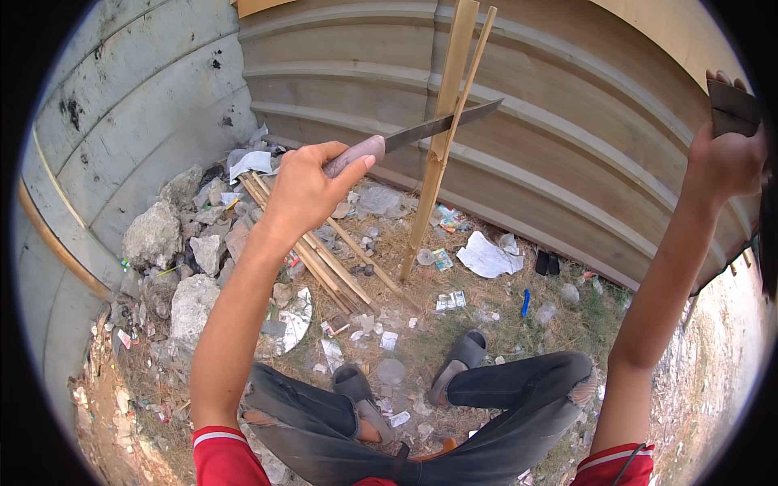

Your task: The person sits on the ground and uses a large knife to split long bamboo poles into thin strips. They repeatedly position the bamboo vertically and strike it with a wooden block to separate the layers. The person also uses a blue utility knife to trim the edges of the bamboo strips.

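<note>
Wooden strip: a long, pale strip [424, 206] stands nearly upright, tilted slightly, its foot on the littered ground and its top running out of view. A thin sliver [474, 69] has parted from its right side and leans away, joined lower down.
Knife: a long, dark-bladed knife [416, 134] crosses the strip at this split, its tip pointing right, beyond the strip; exactly how the blade passes each piece is hard to tell.
Left hand: left of the strip, this hand [304, 190] is wrapped around the knife's handle.
Right hand: well apart from the other and far right of the strip, the raised hand [724, 166] grips a dark flat tool [733, 109], its kind unclear.
Sticks: several lengths of wood [328, 271] lie left of the strip's foot.
Paper: a crumpled white sheet [489, 256] lies right of the strip's foot.
Rocks: rough grey rocks [152, 235] are heaped far left of the strip, beyond the sticks.
Sandals: two grey sandals [352, 382] are on the person's feet, nearer the viewer than the strip.
Metal wall: a ribbed brown wall [583, 130] rises behind the strip.
</note>
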A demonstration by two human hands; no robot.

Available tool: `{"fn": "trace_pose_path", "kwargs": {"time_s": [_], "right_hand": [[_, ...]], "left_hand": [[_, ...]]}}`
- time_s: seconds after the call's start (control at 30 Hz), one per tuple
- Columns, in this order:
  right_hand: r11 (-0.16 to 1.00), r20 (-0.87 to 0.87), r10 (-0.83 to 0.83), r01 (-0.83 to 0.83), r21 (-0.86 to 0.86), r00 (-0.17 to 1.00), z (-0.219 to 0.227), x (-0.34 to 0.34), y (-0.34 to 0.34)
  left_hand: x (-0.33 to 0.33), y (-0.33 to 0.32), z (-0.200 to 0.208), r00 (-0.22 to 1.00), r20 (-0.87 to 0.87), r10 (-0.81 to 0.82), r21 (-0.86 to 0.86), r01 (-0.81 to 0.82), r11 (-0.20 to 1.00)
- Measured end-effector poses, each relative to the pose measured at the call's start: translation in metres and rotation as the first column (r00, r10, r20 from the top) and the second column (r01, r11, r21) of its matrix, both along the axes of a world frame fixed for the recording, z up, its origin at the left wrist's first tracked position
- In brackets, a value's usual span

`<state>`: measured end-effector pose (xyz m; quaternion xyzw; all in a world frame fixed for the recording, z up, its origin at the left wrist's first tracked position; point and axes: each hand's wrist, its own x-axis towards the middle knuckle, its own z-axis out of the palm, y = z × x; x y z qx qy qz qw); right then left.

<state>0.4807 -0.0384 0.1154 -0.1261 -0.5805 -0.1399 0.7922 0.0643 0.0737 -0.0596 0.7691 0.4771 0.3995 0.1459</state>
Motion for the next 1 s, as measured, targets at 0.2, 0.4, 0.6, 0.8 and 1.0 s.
{"fn": "trace_pose_path", "kwargs": {"time_s": [0.2,0.4,0.6,0.8,1.0], "right_hand": [[0.067,0.693,0.045,0.69,-0.721,0.719,-0.185,-0.036,0.075],[0.245,0.452,-0.021,0.443,-0.863,0.892,-0.129,-0.044,0.067],[0.966,-0.074,-0.087,0.066,-0.251,0.994,0.0,-0.025,0.036],[0.901,-0.14,-0.182,0.108,-0.419,0.973,-0.162,-0.087,0.08],[-0.223,0.602,0.278,0.66,-0.718,0.749,-0.409,-0.07,0.101]], "left_hand": [[-0.003,0.007,-0.023,1.0,-0.011,0.015,0.028,-0.015,0.999],[-0.012,0.016,-0.068,0.999,-0.031,0.011,0.059,-0.009,0.998],[-0.014,0.013,-0.064,1.0,-0.019,0.015,-0.014,-0.015,1.0],[-0.019,0.018,-0.078,0.998,0.065,-0.002,-0.003,0.002,1.0],[-0.044,0.042,-0.158,0.918,-0.395,0.05,-0.113,-0.102,0.988]]}}
